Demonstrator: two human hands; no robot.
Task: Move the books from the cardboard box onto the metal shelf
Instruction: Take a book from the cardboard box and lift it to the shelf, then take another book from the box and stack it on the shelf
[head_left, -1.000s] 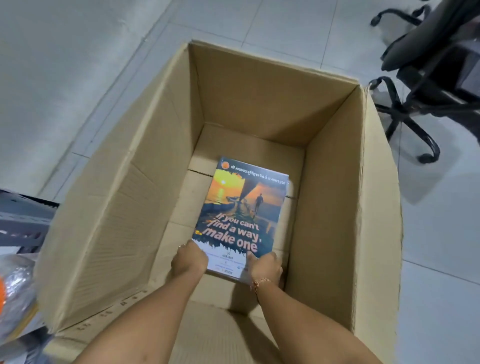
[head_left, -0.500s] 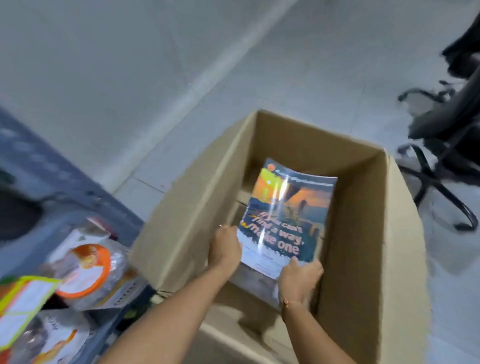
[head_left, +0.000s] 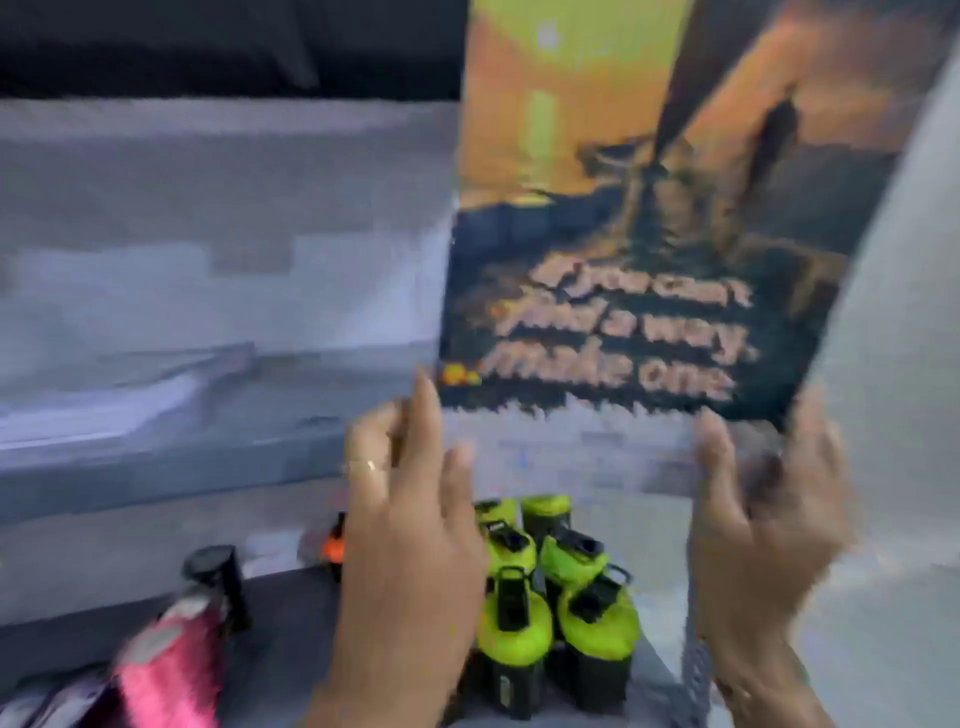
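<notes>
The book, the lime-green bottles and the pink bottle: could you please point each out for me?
book (head_left: 623, 249), head view, middle of its front cover.
lime-green bottles (head_left: 514, 621), head view, cap of the front-left one.
pink bottle (head_left: 171, 670), head view, its glittery body.

1. The whole frame is smeared by motion blur; no edge is crisp.
2. Blocky compression patches break up the grey shelf (head_left: 218, 291) at left.
3. The book (head_left: 639, 218) cover fills the upper right, its title lettering soft but still legible.
4. Light is even and moderately bright, with no hard shadows or glare.
5. The top left corner falls dark.
6. The green bottles (head_left: 550, 597) stay vivid despite the blur.
</notes>
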